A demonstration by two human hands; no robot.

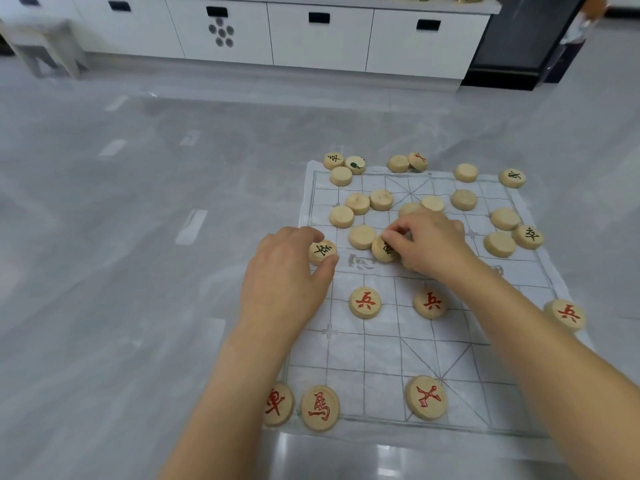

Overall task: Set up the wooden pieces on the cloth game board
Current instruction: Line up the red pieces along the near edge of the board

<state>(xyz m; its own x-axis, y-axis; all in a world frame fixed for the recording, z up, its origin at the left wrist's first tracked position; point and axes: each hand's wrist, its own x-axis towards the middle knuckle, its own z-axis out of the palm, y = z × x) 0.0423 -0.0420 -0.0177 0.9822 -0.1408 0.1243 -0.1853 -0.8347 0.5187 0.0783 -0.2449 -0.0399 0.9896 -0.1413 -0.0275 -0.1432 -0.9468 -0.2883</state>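
A white cloth game board (381,348) with a printed grid lies on the grey floor. My left hand (287,275) pinches a round wooden piece with a black character (322,251) at the board's left edge. My right hand (429,240) grips another black-marked piece (382,249), tilted on its edge near the board's middle. Red-marked pieces stand on the near half: three along one row (364,302), (430,302), (565,314) and three on the nearest row (278,403), (319,407), (426,397). Several pieces lie scattered over the far half, many face down (362,236).
White cabinets (311,36) with dark handles run along the far wall, with a dark unit (512,46) at the right and a pale stool (45,39) at the far left. Glossy grey floor (121,237) surrounds the cloth.
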